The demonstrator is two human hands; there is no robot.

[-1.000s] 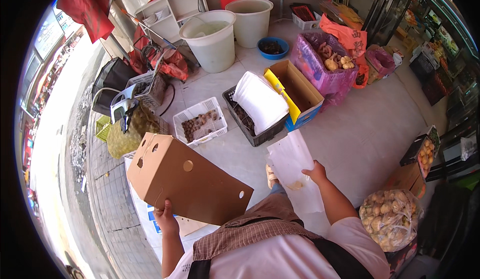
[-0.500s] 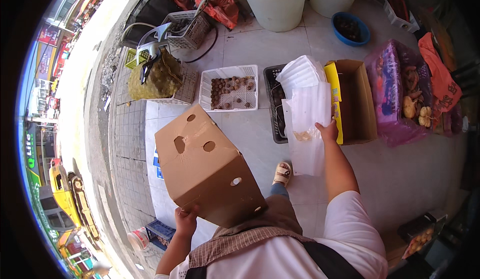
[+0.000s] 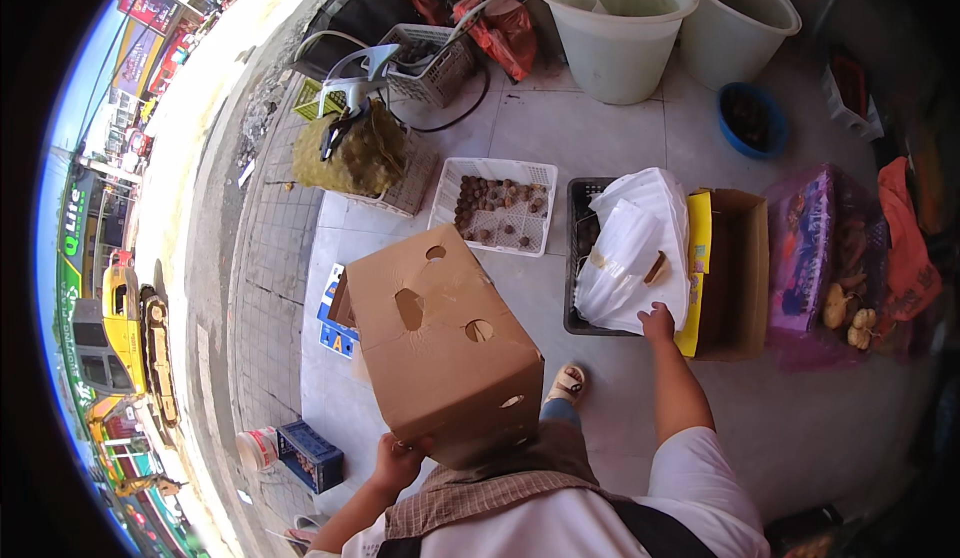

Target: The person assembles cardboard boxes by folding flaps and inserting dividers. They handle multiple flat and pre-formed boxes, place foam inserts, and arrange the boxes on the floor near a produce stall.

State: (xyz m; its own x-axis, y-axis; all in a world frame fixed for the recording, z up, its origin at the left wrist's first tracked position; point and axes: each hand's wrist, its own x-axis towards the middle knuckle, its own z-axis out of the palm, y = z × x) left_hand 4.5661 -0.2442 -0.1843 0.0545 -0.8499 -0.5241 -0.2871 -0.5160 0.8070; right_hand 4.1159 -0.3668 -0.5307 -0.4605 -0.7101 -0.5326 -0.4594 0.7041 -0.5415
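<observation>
My left hand (image 3: 397, 461) is closed on the lower edge of a brown cardboard box (image 3: 450, 348). The box has several round holes, and its nearest corner rests against my lap. My right hand (image 3: 657, 322) reaches forward with its fingers apart, at the lower corner of a pile of white packing sheets (image 3: 650, 243). A smaller folded white sheet (image 3: 622, 248) lies on top, with a brown patch on it. The pile covers most of a black plastic crate (image 3: 575, 308). Right beside it stands an open yellow and brown carton (image 3: 735, 278).
A white crate (image 3: 548, 218) with small round brown items stands ahead. A yellow-green net sack (image 3: 350, 158) rests on another crate to its left. Two large white tubs (image 3: 615, 53) and a blue basin (image 3: 735, 143) stand farther back. A purple-wrapped basket (image 3: 800, 248) is at the right.
The long white sheet that hung from my right hand now lies folded on the pile over the black crate. My left hand still grips the box. The view has shifted.
</observation>
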